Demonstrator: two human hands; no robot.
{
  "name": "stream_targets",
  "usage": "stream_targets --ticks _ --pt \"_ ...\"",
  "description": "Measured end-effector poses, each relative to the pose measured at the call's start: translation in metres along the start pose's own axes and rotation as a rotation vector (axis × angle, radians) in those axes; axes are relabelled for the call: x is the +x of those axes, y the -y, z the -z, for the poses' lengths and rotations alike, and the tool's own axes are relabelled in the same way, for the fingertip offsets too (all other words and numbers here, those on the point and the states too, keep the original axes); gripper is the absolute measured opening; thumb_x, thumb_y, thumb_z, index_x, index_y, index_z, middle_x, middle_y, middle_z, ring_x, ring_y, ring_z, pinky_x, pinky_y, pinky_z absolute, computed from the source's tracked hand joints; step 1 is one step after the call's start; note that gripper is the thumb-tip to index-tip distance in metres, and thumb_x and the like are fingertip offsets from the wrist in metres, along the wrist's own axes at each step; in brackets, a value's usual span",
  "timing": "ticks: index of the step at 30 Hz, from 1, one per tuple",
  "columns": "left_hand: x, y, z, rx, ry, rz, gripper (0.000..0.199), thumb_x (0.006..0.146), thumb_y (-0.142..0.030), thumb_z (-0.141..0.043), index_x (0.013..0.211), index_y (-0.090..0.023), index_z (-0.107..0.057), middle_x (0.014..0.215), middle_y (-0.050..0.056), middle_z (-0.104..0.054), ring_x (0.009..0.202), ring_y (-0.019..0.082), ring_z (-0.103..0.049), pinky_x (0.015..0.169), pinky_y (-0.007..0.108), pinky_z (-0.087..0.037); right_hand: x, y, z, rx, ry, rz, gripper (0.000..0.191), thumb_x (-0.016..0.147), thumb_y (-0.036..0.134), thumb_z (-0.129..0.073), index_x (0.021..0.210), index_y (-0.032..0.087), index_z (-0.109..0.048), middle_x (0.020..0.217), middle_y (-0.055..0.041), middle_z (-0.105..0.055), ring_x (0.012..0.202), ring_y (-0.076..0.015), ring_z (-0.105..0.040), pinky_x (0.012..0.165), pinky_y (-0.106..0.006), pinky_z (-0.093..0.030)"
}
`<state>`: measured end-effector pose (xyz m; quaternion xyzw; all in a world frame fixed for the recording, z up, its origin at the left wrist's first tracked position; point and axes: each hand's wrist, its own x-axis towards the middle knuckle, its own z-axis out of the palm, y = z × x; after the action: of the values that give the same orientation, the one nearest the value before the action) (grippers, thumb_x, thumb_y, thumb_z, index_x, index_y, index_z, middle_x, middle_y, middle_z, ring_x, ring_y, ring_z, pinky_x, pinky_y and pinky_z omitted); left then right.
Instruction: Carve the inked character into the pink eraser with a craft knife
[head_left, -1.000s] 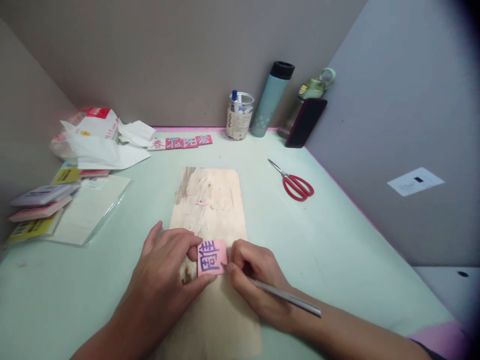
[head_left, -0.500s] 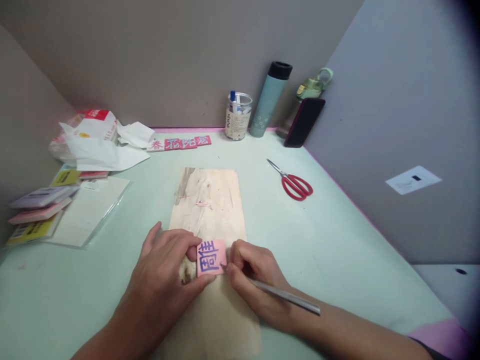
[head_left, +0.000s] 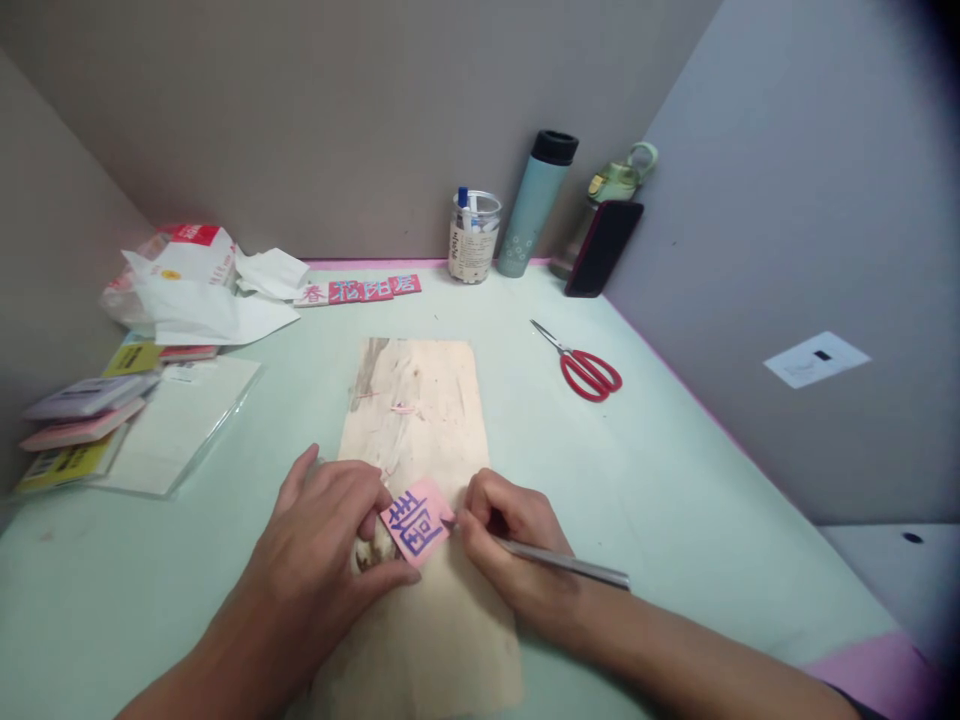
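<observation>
A square pink carving block (head_left: 418, 524) with blue character strokes lies tilted on a wooden board (head_left: 439, 400). My left hand (head_left: 315, 550) pinches its left side, with the thumb along the lower corner and the fingertips at the upper one. My right hand (head_left: 517, 540) is closed around a slim metal carving knife (head_left: 574, 564), held like a pen. Its tip is at the block's right corner, where a small dark notch shows; the blade is mostly hidden by my fingers.
Red-handled scissors (head_left: 589, 372) lie right of the board. Painted tiles (head_left: 360, 291), a pen jar (head_left: 474, 245), a blue flask (head_left: 534, 210) and a leaning phone (head_left: 604, 248) line the back. Tissues (head_left: 217, 310) and packaged blocks (head_left: 86, 410) are at left.
The pink block has turned counterclockwise on the board, from nearly square-on to a diagonal. My left fingers have shifted with it. The knife has stayed near its right side, its handle tilted a little flatter.
</observation>
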<state>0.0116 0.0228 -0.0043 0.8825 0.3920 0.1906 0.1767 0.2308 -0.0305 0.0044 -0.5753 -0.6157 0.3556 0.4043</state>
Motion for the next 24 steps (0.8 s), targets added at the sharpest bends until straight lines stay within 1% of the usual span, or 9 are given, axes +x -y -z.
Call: stream_targets --ticks 5,11,13,15,17,19,21,22,24 --pt "0.003 -0.009 -0.004 0.076 -0.068 -0.036 0.060 0.065 -0.047 -0.093 0.085 -0.027 -0.040 0.087 0.000 -0.061 0.099 0.033 -0.063 0.114 0.067 -0.024 -0.001 -0.002 -0.002 -0.004 -0.007 -0.019 0.027 0.085 0.019 -0.053 0.065 0.023 -0.036 0.059 0.0066 -0.043 0.052 -0.0097 -0.037 0.050 -0.023 -0.027" --pt "0.006 -0.017 -0.008 0.139 -0.154 -0.095 0.049 0.075 -0.047 -0.086 0.084 -0.025 -0.043 0.080 0.002 -0.060 0.096 0.034 -0.063 0.111 0.071 -0.027 -0.002 0.001 -0.004 0.035 -0.025 -0.069 0.030 0.088 0.023 -0.054 0.065 0.023 -0.036 0.058 0.0066 -0.043 0.052 -0.0097 -0.036 0.048 -0.023 -0.028" --pt "0.006 -0.015 -0.008 0.136 -0.127 -0.105 0.048 0.074 -0.048 -0.086 0.083 -0.024 -0.045 0.082 0.003 -0.061 0.097 0.035 -0.063 0.110 0.071 -0.027 -0.002 0.002 -0.004 0.046 -0.035 -0.084 0.030 0.088 0.025 -0.055 0.064 0.024 -0.036 0.057 0.0064 -0.043 0.052 -0.0100 -0.036 0.048 -0.023 -0.028" --pt "0.004 -0.010 -0.006 0.092 -0.059 -0.102 0.049 0.071 -0.046 -0.089 0.083 -0.024 -0.047 0.086 0.003 -0.062 0.100 0.036 -0.063 0.110 0.069 -0.029 -0.001 0.002 -0.004 0.056 -0.042 -0.094 0.030 0.087 0.025 -0.055 0.064 0.024 -0.036 0.057 0.0065 -0.043 0.052 -0.0100 -0.036 0.048 -0.023 -0.028" --pt "0.002 -0.003 -0.005 0.034 -0.016 -0.081 0.047 0.071 -0.041 -0.090 0.092 -0.023 -0.051 0.096 0.005 -0.064 0.108 0.037 -0.061 0.111 0.067 -0.029 -0.001 0.001 -0.004 0.061 -0.036 -0.101 0.029 0.087 0.025 -0.055 0.064 0.024 -0.037 0.057 0.0068 -0.042 0.052 -0.0098 -0.036 0.047 -0.023 -0.028" --pt "0.000 0.004 -0.006 -0.003 -0.009 -0.068 0.053 0.075 -0.036 -0.086 0.115 -0.022 -0.054 0.114 0.009 -0.066 0.121 0.038 -0.057 0.113 0.064 -0.029 -0.001 0.001 -0.003 0.065 -0.030 -0.106 0.029 0.087 0.025 -0.055 0.064 0.023 -0.037 0.057 0.0068 -0.043 0.052 -0.0097 -0.036 0.048 -0.023 -0.027" --pt "-0.001 0.007 -0.007 -0.017 -0.014 -0.091 0.062 0.083 -0.034 -0.080 0.135 -0.024 -0.048 0.132 0.010 -0.062 0.134 0.038 -0.049 0.116 0.063 -0.028 -0.001 0.002 -0.003 0.071 -0.027 -0.111 0.030 0.087 0.025 -0.055 0.064 0.023 -0.037 0.057 0.0067 -0.043 0.052 -0.0098 -0.036 0.048 -0.023 -0.028" --pt "-0.001 0.006 -0.008 -0.018 -0.013 -0.107 0.060 0.086 -0.034 -0.076 0.137 -0.026 -0.048 0.136 0.010 -0.060 0.138 0.038 -0.046 0.116 0.063 -0.027 -0.001 0.003 -0.003 0.078 -0.029 -0.117 0.030 0.087 0.025 -0.055 0.063 0.023 -0.037 0.057 0.0066 -0.043 0.053 -0.0100 -0.036 0.048 -0.023 -0.028" --pt "-0.001 0.002 -0.011 -0.010 -0.025 -0.119 0.048 0.088 -0.035 -0.074 0.130 -0.027 -0.053 0.135 0.010 -0.061 0.142 0.038 -0.042 0.117 0.064 -0.026 -0.001 0.003 -0.003 0.092 -0.032 -0.129 0.029 0.086 0.025 -0.056 0.063 0.024 -0.037 0.057 0.0067 -0.042 0.053 -0.0103 -0.036 0.048 -0.024 -0.028"
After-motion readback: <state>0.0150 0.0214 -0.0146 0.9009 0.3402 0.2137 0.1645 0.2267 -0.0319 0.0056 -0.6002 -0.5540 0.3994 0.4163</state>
